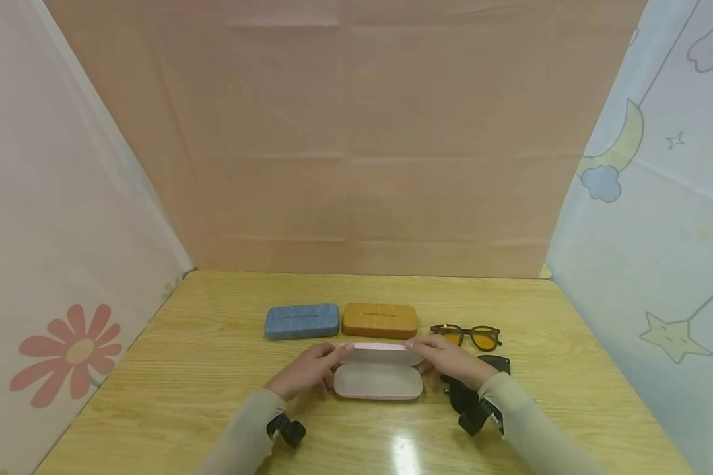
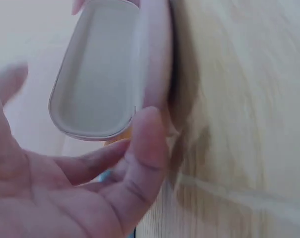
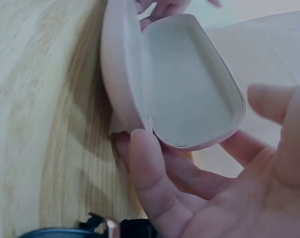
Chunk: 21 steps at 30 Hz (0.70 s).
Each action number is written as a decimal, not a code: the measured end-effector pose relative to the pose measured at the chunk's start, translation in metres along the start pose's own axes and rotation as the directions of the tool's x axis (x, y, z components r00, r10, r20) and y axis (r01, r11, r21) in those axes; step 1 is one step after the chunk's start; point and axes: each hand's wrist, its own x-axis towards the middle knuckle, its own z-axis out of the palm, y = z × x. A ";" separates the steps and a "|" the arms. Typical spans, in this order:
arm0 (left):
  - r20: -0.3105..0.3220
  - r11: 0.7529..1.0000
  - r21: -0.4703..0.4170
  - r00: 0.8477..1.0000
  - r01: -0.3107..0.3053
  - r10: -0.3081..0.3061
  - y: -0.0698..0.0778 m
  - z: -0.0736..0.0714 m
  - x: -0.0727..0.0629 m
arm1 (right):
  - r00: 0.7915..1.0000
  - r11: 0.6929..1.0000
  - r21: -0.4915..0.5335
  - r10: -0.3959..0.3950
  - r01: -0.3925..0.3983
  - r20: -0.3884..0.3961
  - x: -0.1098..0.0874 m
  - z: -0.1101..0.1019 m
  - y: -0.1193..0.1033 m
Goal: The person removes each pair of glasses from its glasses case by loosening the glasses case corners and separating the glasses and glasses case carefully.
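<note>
A pink glasses case (image 1: 378, 382) with a pale lining lies opened in front of me, its lid raised at the far side. Inside it I see only the bare lining. My left hand (image 1: 305, 371) holds its left end, with fingers (image 2: 149, 134) curled at the hinge. At the right end my right hand (image 1: 451, 363) holds it the same way, fingers (image 3: 147, 158) against the hinge end and partly behind the lid. Both thumbs stand near the lid's edge; in the wrist views they look slightly apart from it.
Behind the pink case lie a blue glasses case (image 1: 302, 322) and an orange glasses case (image 1: 380, 321), both closed. Orange-lensed glasses (image 1: 484, 338) lie to the right. Dark eyewear (image 1: 463, 399) is partly hidden beneath my right forearm. Fabric walls surround the wooden table (image 1: 214, 343).
</note>
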 end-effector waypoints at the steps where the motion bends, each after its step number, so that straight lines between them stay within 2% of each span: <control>1: 0.007 0.999 -0.032 1.000 0.004 -0.004 0.001 -0.001 0.000 | 1.000 1.000 0.012 0.006 -0.006 -0.001 0.000 0.000 0.000; 4: 0.024 0.996 -0.088 0.999 0.024 -0.022 0.001 -0.001 0.000 | 1.000 0.999 0.032 0.002 -0.003 0.013 -0.001 -0.002 0.000; 10: 0.058 0.995 -0.094 0.998 0.031 -0.026 0.001 -0.003 0.000 | 0.997 0.997 0.070 -0.019 0.014 0.071 -0.002 -0.006 0.000; 15: 0.073 0.998 -0.070 0.997 -0.005 0.010 0.001 -0.004 0.000 | 0.996 0.995 0.099 -0.025 0.016 0.088 -0.003 -0.008 0.001; 21: 0.059 1.000 -0.009 0.998 -0.020 0.020 0.001 -0.007 0.000 | 0.997 0.998 0.055 -0.028 0.025 0.067 -0.004 -0.008 -0.001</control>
